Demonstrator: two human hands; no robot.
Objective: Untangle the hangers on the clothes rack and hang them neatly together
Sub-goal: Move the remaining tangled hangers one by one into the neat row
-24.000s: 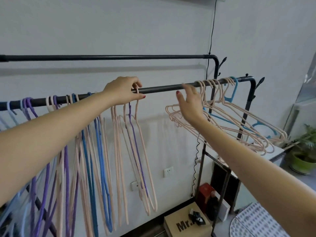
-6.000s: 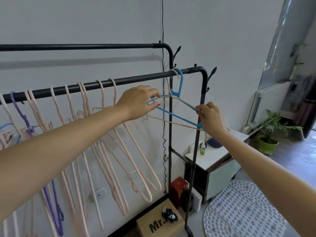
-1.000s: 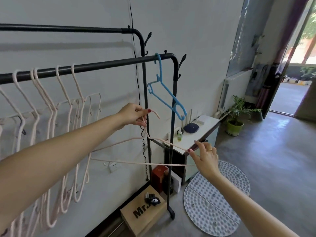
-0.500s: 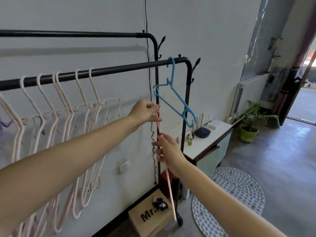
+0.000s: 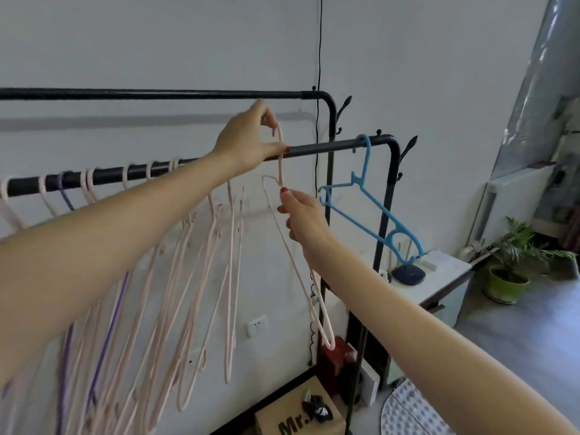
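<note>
Both hands [image 5: 251,142] raised, fingers pinched

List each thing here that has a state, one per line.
Left hand: pinching the pink hanger's hook above the front rail.
Right hand: holding the pink hanger below its neck.
Pink hanger: off the rail, held upright.
Blue hanger: hung alone at the rail's end.
Front rail: row of pink hangers hooked on.

Hangers [image 5: 188,246] hang on the rail [image 5: 329,149], left of 1 hanger [image 5: 370,208].

Soft daylight from right, edges slightly warped
</note>
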